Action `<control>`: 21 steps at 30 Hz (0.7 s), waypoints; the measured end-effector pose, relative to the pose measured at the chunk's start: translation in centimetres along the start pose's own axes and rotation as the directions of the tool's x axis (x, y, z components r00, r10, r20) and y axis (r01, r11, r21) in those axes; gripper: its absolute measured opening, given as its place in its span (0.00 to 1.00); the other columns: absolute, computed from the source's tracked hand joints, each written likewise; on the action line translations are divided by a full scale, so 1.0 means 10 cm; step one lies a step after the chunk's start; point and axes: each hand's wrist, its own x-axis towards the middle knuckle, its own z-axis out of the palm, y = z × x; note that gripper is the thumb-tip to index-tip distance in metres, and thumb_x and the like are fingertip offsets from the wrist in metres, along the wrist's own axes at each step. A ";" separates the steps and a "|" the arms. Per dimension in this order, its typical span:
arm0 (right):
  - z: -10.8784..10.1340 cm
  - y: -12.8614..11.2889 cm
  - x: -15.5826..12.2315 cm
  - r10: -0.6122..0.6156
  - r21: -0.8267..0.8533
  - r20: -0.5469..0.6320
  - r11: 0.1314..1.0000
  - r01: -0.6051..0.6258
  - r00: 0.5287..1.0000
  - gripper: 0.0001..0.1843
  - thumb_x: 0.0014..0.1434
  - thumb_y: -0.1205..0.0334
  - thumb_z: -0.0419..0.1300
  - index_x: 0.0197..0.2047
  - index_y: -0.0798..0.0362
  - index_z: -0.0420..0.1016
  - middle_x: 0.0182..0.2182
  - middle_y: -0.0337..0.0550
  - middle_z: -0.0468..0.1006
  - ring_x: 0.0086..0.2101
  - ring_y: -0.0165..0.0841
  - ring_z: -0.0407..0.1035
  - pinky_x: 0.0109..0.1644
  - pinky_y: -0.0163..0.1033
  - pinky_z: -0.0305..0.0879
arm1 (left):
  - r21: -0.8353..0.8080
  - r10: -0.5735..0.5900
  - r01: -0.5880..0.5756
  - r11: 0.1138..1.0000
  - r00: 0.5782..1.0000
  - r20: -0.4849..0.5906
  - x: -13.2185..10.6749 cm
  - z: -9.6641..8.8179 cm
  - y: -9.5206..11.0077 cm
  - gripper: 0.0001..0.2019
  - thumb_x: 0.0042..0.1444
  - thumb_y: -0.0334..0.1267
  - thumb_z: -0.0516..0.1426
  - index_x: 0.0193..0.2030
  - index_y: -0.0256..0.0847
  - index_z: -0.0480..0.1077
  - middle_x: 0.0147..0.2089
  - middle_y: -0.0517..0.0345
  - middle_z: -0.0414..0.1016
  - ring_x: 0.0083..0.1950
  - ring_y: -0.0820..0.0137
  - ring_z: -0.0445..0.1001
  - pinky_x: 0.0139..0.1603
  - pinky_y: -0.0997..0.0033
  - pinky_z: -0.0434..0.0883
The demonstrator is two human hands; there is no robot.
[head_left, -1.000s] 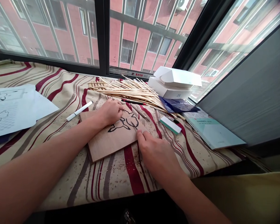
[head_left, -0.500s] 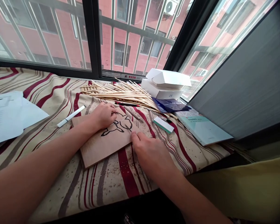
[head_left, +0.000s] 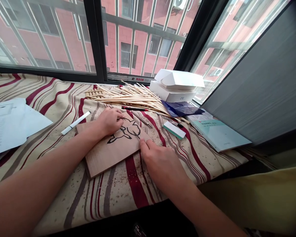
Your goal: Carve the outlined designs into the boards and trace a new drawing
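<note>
Box: a white cardboard box [head_left: 172,94] printed ZTE sits right of centre at the top of the cloth, against the window frame. Its white lid lies askew on top, folded up, so the inside is hidden.

Board: a thin wooden board [head_left: 102,154] lies tilted at an angle in the middle of the frame, on a striped cloth [head_left: 128,194] dotted with brown specks. A black outline of an animal (its head is partly behind the left hand) is drawn on it, with pale scratches along the lines.

Left hand: [head_left: 110,121] rests on the board's upper part, fingers lightly curled, gripping nothing.

Right hand: [head_left: 160,164] sits at the board's lower right edge, fingertips [head_left: 144,142] touching the wood, open – no grasp.

Near the board: a white marker [head_left: 75,122] lies just left of it; a red-and-black pencil [head_left: 134,109] lies just above it, below a heap of thin wooden sticks [head_left: 130,98].

Upper right: a dark blue sheet [head_left: 181,108] lies beside a small green-and-white packet [head_left: 174,130] and a pale green book [head_left: 218,133].

Far left: papers with drawings [head_left: 5,123].
</note>
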 end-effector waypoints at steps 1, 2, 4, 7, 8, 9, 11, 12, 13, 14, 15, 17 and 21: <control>0.00 0.00 0.00 -0.002 -0.002 0.002 1.000 0.002 1.000 0.31 0.65 0.77 0.46 0.69 0.63 0.67 0.46 0.51 0.82 0.31 0.38 0.81 0.28 0.42 0.71 | -0.001 -0.001 0.001 1.000 1.000 0.004 0.00 0.00 0.00 0.26 0.56 0.40 0.48 0.51 0.35 0.83 0.57 0.48 0.82 0.58 0.55 0.78 0.66 0.52 0.69; 0.00 -0.01 0.00 0.002 -0.003 0.006 1.000 -0.002 1.000 0.31 0.65 0.78 0.46 0.69 0.63 0.68 0.46 0.51 0.82 0.31 0.38 0.81 0.27 0.42 0.71 | -0.001 -0.001 0.001 1.000 1.000 0.008 0.00 0.00 0.01 0.27 0.56 0.40 0.48 0.51 0.36 0.83 0.57 0.48 0.82 0.58 0.55 0.78 0.66 0.52 0.69; 0.01 -0.02 0.00 0.006 -0.001 0.005 1.000 -0.006 1.000 0.30 0.65 0.78 0.45 0.68 0.64 0.69 0.45 0.51 0.82 0.31 0.38 0.81 0.27 0.41 0.71 | 0.003 -0.004 0.004 1.000 1.000 0.007 0.00 0.00 0.01 0.27 0.56 0.40 0.48 0.51 0.35 0.83 0.57 0.48 0.82 0.58 0.55 0.78 0.67 0.52 0.69; 0.01 -0.04 0.00 -0.002 -0.003 0.002 1.000 0.002 1.000 0.31 0.66 0.77 0.45 0.69 0.66 0.67 0.46 0.53 0.82 0.30 0.38 0.80 0.26 0.41 0.70 | 0.002 -0.011 0.011 1.000 1.000 -0.003 0.00 -0.01 0.01 0.27 0.56 0.40 0.48 0.51 0.35 0.83 0.57 0.48 0.82 0.57 0.54 0.78 0.66 0.52 0.69; 0.01 -0.04 0.00 0.001 -0.004 0.006 1.000 -0.001 1.000 0.31 0.65 0.78 0.46 0.70 0.66 0.67 0.46 0.53 0.82 0.30 0.37 0.80 0.26 0.41 0.70 | 0.000 -0.005 0.005 1.000 1.000 0.000 0.00 -0.01 0.01 0.27 0.56 0.40 0.48 0.51 0.35 0.83 0.57 0.48 0.82 0.57 0.54 0.78 0.66 0.51 0.69; 0.01 -0.04 0.00 0.006 -0.005 0.009 1.000 -0.006 1.000 0.31 0.65 0.78 0.46 0.69 0.66 0.67 0.46 0.53 0.82 0.30 0.38 0.80 0.26 0.42 0.71 | 0.000 0.000 0.000 1.000 1.000 0.004 0.00 -0.01 0.01 0.27 0.56 0.40 0.48 0.51 0.35 0.83 0.57 0.48 0.82 0.57 0.54 0.78 0.66 0.51 0.69; 0.01 -0.02 0.01 0.005 -0.006 0.004 1.000 -0.005 1.000 0.30 0.65 0.77 0.46 0.69 0.64 0.68 0.46 0.52 0.82 0.31 0.39 0.81 0.27 0.42 0.72 | 0.001 -0.001 0.001 1.000 1.000 0.005 0.00 -0.01 0.01 0.26 0.56 0.39 0.48 0.50 0.35 0.83 0.57 0.48 0.82 0.57 0.54 0.78 0.66 0.51 0.69; 0.00 0.00 0.01 -0.006 -0.008 -0.002 1.000 0.006 1.000 0.30 0.66 0.77 0.46 0.69 0.64 0.69 0.46 0.51 0.83 0.31 0.39 0.81 0.27 0.43 0.72 | 0.002 -0.006 0.006 1.000 1.000 0.003 0.00 -0.01 0.01 0.26 0.55 0.39 0.48 0.50 0.35 0.83 0.56 0.47 0.82 0.57 0.54 0.78 0.66 0.51 0.69; 0.00 0.01 0.01 -0.023 -0.011 -0.007 1.000 0.023 1.000 0.30 0.66 0.76 0.46 0.69 0.64 0.68 0.46 0.51 0.83 0.31 0.40 0.81 0.27 0.43 0.72 | 0.003 -0.011 0.011 1.000 1.000 0.000 0.00 -0.01 0.01 0.26 0.56 0.39 0.48 0.51 0.35 0.83 0.56 0.48 0.82 0.57 0.54 0.78 0.66 0.51 0.69; 0.00 0.02 0.01 -0.037 -0.015 -0.006 0.999 0.037 0.999 0.30 0.66 0.76 0.46 0.69 0.64 0.68 0.47 0.51 0.83 0.31 0.40 0.81 0.27 0.44 0.72 | 0.002 -0.011 0.011 1.000 1.000 0.002 0.00 -0.01 0.01 0.26 0.56 0.39 0.48 0.51 0.35 0.83 0.56 0.48 0.82 0.57 0.54 0.78 0.66 0.51 0.69; 0.00 0.03 0.01 -0.043 -0.018 -0.002 0.999 0.043 0.999 0.30 0.66 0.76 0.46 0.69 0.64 0.68 0.47 0.51 0.83 0.31 0.39 0.81 0.27 0.44 0.72 | 0.000 -0.006 0.006 1.000 1.000 0.007 0.00 -0.01 0.01 0.26 0.56 0.39 0.48 0.51 0.35 0.83 0.57 0.48 0.82 0.58 0.54 0.78 0.66 0.51 0.69; 0.01 0.04 0.01 -0.034 -0.028 0.006 0.999 0.034 0.999 0.30 0.66 0.76 0.45 0.68 0.64 0.69 0.46 0.51 0.83 0.31 0.39 0.80 0.27 0.44 0.71 | 0.000 0.005 -0.005 1.000 1.000 0.016 0.00 -0.01 0.02 0.27 0.56 0.40 0.48 0.52 0.35 0.83 0.57 0.48 0.81 0.58 0.54 0.78 0.66 0.52 0.69; 0.00 0.03 0.01 -0.045 -0.051 0.011 0.998 0.046 0.999 0.30 0.67 0.76 0.45 0.69 0.64 0.67 0.48 0.53 0.83 0.31 0.40 0.81 0.27 0.44 0.70 | 0.015 -0.006 0.006 1.000 1.000 0.007 0.00 -0.01 0.02 0.27 0.56 0.39 0.48 0.54 0.36 0.82 0.58 0.48 0.81 0.59 0.54 0.77 0.67 0.52 0.69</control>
